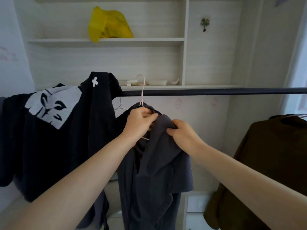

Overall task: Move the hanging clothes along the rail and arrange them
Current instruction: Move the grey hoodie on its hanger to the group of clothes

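A dark grey garment [157,171] hangs from a thin pale hanger [142,90] hooked over the dark rail [216,91]. My left hand [138,123] grips the garment's collar just under the hanger hook. My right hand [182,135] pinches a bunched fold of the same grey fabric at the shoulder. Left of it, a black garment with a white printed patch [49,130] is draped over the rail. A brown garment [269,163] hangs at the right on a lower hanger.
White shelving stands behind the rail. A yellow plastic bag [108,24] lies on the upper shelf, and small pale items [149,82] sit on the shelf just behind the rail. The rail between the grey and brown garments is bare.
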